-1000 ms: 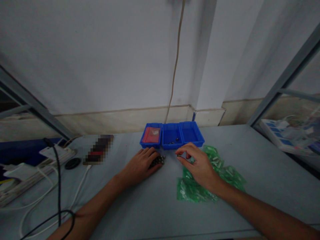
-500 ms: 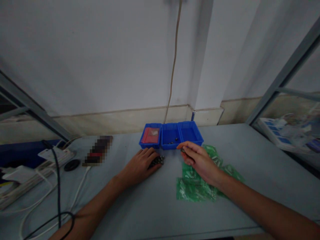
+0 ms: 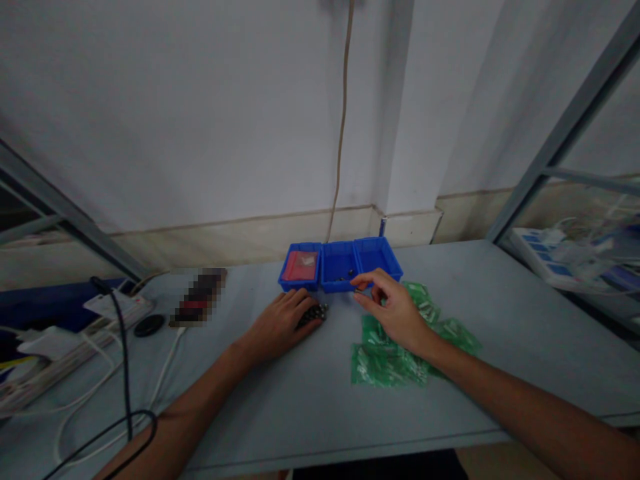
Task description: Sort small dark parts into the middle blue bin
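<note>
My left hand point(image 3: 283, 320) rests on the table, its fingers curled around a heap of small dark, shiny metal pieces point(image 3: 316, 313); their exact kind is too small to tell. Thumb and fingertips of my right hand point(image 3: 395, 310) meet around a small metal piece point(image 3: 358, 291), just in front of the middle blue bin point(image 3: 340, 288). A few similar pieces lie on that bin's floor. Green plastic packets point(image 3: 385, 367) with pale contents lie under and beside my right hand.
The left blue bin point(image 3: 300, 287) holds a red packet point(image 3: 301, 265); the right blue bin point(image 3: 376, 253) adjoins the middle one. Leftward lie a blurred-out phone point(image 3: 199, 298), a black disc point(image 3: 149, 325), cables and a power strip point(image 3: 65, 363). Metal frame posts point(image 3: 545, 160) flank the table.
My right hand has shifted slightly left and its fingers have loosened from a closed fist into a fingertip hold. My left hand stays at the heap. The whole view has shifted a little.
</note>
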`<state>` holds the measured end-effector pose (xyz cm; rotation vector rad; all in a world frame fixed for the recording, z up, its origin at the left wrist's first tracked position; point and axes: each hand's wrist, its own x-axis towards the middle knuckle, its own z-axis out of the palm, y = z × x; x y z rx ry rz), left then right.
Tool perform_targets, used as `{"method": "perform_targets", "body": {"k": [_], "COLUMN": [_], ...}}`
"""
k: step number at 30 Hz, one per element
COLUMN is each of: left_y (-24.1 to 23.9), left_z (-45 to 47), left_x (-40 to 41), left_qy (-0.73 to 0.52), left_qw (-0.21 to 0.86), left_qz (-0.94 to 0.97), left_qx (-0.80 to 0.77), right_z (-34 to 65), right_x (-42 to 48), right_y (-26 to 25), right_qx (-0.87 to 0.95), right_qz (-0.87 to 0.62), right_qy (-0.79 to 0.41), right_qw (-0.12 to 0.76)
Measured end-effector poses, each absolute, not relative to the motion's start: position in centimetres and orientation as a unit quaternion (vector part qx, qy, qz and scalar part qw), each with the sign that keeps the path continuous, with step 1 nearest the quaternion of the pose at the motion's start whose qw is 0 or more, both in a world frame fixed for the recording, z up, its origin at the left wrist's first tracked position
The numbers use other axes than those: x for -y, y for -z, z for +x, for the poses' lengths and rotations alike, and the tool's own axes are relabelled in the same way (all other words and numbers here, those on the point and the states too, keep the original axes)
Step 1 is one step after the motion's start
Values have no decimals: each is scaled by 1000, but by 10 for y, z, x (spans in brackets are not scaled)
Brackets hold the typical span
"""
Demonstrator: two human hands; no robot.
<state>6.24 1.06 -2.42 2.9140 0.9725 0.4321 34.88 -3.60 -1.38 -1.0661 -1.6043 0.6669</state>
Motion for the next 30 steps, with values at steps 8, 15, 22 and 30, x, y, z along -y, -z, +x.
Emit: {"method": "perform_targets", "body": {"k": [8, 15, 22, 30], "left_y": [24, 23, 24, 24], "left_z": [63, 64, 63, 64], "left_x": [-9, -9, -10, -8], "left_qy": [-153, -152, -154, -169], "left_qw": [17, 20, 17, 18], "left_qz": [937, 939, 939, 934], "left_qx": [-314, -307, -307, -314], "right_z": [348, 348, 346, 347], "right_x": [43, 34, 32, 33], "right_y": [11, 18, 15, 16], "right_qx": [739, 671, 532, 443], "right_qz": [-419, -449, -405, -357], "right_qy": [-191, -290, -531, -652], "right_qw": [492, 514, 520, 501]}}
